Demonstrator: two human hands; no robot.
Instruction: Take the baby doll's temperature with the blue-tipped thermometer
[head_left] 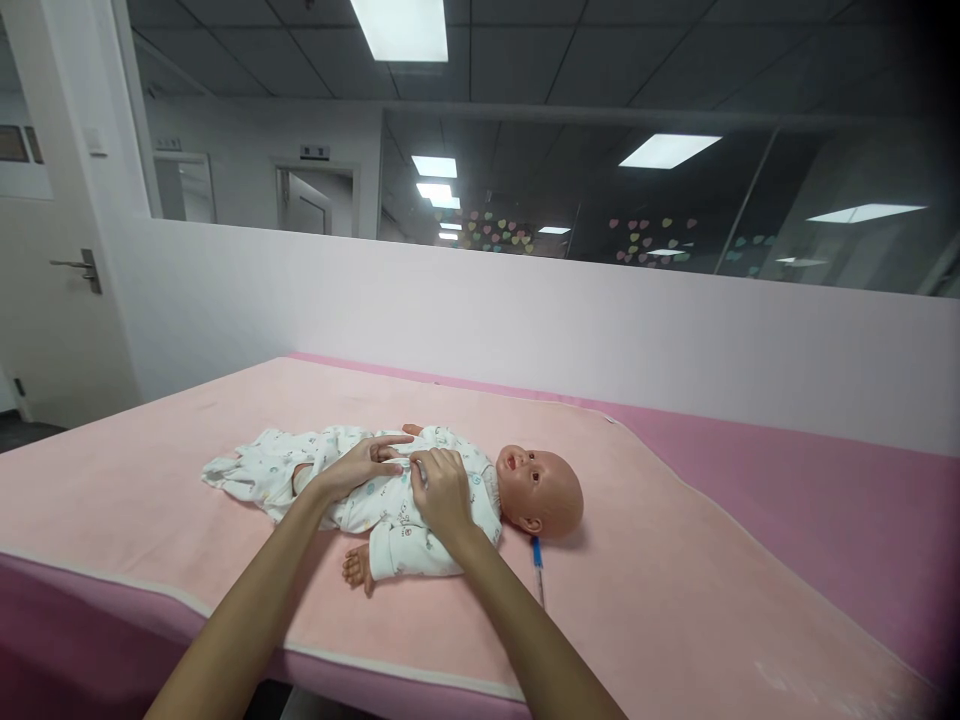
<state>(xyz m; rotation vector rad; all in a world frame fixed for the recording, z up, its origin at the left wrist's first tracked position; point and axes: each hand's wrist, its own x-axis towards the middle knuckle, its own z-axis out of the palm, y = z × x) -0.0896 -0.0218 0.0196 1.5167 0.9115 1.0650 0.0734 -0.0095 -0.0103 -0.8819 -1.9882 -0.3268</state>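
A baby doll [541, 492] lies on its back with its head to the right, dressed in a white printed baby outfit [420, 548]. My left hand [361, 468] rests on the front of the outfit at the belly, its fingers partly stretched and spread over the cloth. Beside it, my right hand [444, 492] is closed at the doll's chest, with its curled fingers pinching the white cloth. The two hands nearly meet over the middle of the outfit. One doll hand [358, 569] sticks out of the near sleeve. Both legs of the outfit stretch to the left.
Under the doll is a pink padded mat [675, 600] with a pale edging. A slim blue-and-white stick [537, 555], perhaps a thermometer or pen, lies close to the doll's head. Behind stands a low white wall [600, 340] with glass above. At far left is a door [60, 300].
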